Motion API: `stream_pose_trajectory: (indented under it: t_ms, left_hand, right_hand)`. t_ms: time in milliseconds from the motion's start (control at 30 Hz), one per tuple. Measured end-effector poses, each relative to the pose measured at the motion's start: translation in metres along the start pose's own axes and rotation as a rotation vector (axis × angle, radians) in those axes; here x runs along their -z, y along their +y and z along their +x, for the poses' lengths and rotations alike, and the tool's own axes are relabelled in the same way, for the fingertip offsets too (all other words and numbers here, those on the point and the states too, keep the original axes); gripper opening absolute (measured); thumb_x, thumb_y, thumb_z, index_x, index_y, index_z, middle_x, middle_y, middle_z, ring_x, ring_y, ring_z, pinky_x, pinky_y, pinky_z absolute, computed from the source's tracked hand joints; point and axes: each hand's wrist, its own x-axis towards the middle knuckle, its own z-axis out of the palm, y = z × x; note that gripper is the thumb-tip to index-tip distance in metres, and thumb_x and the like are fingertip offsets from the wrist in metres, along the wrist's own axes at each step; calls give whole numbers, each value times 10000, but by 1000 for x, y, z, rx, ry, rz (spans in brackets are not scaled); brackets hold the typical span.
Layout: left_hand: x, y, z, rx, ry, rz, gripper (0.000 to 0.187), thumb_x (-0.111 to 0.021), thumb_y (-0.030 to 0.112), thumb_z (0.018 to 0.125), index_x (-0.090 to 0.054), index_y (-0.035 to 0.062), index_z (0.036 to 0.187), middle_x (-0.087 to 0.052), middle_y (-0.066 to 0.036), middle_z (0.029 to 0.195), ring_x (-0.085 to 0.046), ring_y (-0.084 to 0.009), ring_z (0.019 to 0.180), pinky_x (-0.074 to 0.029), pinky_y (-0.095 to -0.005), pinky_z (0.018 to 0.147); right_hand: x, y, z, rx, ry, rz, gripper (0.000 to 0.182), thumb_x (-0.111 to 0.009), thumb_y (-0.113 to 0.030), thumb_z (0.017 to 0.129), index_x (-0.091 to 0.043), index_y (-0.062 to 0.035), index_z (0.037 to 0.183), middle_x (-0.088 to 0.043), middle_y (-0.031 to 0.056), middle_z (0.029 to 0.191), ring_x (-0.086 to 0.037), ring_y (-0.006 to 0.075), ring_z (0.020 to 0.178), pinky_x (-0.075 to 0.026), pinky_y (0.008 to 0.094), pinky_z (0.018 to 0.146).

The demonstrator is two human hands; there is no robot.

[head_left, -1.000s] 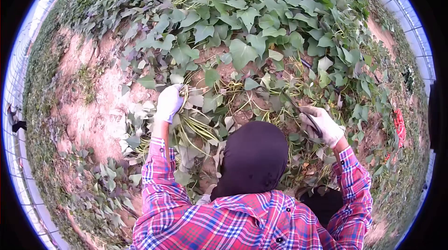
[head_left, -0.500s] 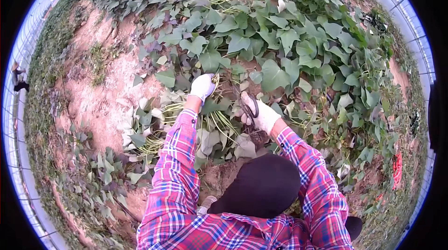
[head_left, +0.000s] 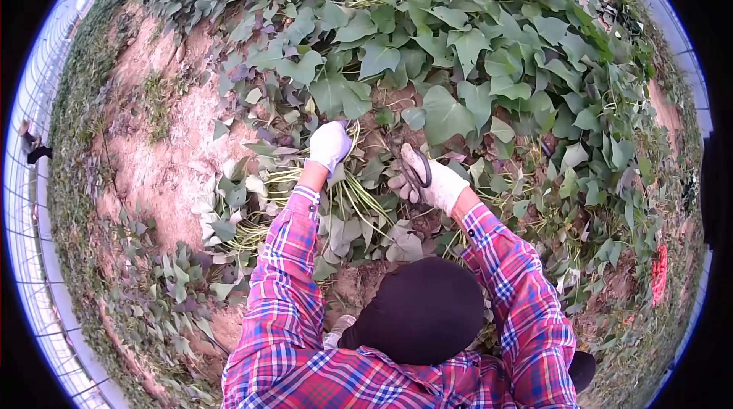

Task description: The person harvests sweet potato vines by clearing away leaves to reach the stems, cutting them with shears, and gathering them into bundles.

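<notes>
My left hand [head_left: 329, 146], in a white glove, is closed around a bunch of sweet potato vine cuttings [head_left: 357, 197]. Their pale green stems stick out above the fist and hang down below it. To the right, my gloved right hand [head_left: 444, 188] grips a pair of scissors with dark loop handles [head_left: 426, 171]. The blades are hard to make out against the soil, so whether they are apart cannot be told. Broad green sweet potato leaves [head_left: 447, 115] grow just beyond both hands.
Cut stems and wilting leaves [head_left: 256, 237] lie in a heap left of my left forearm. Bare reddish soil [head_left: 164, 149] stretches farther left. A red strip [head_left: 659, 275] lies at the right, and another person [head_left: 32, 146] is at the far left edge.
My right hand has shifted slightly right with the scissors, away from the left hand. The left hand keeps its hold on the cuttings, and leaves beyond the hands have moved a little.
</notes>
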Motion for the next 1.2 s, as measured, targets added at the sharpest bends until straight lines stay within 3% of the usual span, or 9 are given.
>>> stream_pose_trajectory:
  t_ms: [200,400,533,700,733,833,967,1133,1200]
  left_hand:
    - [-3,16,3,-75,-6,139,198,-550,164,791,-705,72,872,-676,-185,816,-661,-352,775,-529,-435,702]
    - [-24,16,-3,-237,126,299,140,-548,145,766,-678,107,732,-670,-135,721,-673,-305,695,-518,-409,589]
    - [-12,11,-16,-115,43,226,180,-551,143,768,-707,105,850,-685,-136,799,-671,-313,760,-526,-413,660]
    - [90,-28,-80,150,82,-282,524,-813,404,677,-691,42,1035,-690,-168,853,-671,-303,783,-519,-378,707]
    - [68,-97,-83,38,281,-327,463,-817,320,710,-685,22,1038,-698,-145,867,-668,-207,753,-508,-326,685]
    - [153,-92,-149,162,436,-893,194,-662,-1,848,-638,17,1040,-667,-20,930,-598,-95,835,-486,-237,744]
    - [225,-73,-202,31,589,-668,255,-633,152,912,-636,47,1144,-661,-20,989,-569,-91,849,-451,-263,772]
    - [211,-77,-215,227,405,-619,243,-671,175,891,-621,50,1094,-633,7,937,-548,-77,796,-446,-237,704]
    - [181,-48,-200,215,209,-648,345,-695,105,857,-591,8,1171,-663,-43,1015,-595,-105,894,-477,-257,817]
  right_hand:
    - [3,-1,10,32,31,-16,708,-510,-646,865,-548,-3,1159,-642,123,823,-551,127,567,-417,233,468]
    - [-5,3,17,87,145,-228,453,-568,-473,901,-619,-24,877,-583,60,633,-508,124,438,-366,247,381]
    - [-10,5,-2,129,127,-309,395,-554,-413,931,-614,-23,927,-567,42,609,-493,111,423,-343,240,379]
    - [-4,9,-66,74,112,-79,338,-563,-355,944,-576,-32,1045,-578,36,647,-505,92,417,-364,219,364]
    - [1,11,-81,122,136,-125,347,-574,-361,936,-577,-33,1048,-580,31,653,-511,91,415,-372,213,364]
    - [21,21,-126,173,216,-206,449,-517,-392,960,-563,-13,1195,-566,-8,664,-492,47,449,-370,184,409]
    - [41,46,-164,166,309,-73,345,-561,-331,950,-572,-36,1129,-569,13,648,-500,62,433,-368,198,385]
    - [37,62,-176,175,258,-286,337,-566,-337,948,-598,-24,1070,-550,-16,653,-476,63,423,-373,215,390]
    - [35,71,-166,275,195,-524,411,-551,-362,956,-608,13,1113,-620,20,774,-547,57,640,-455,227,582]
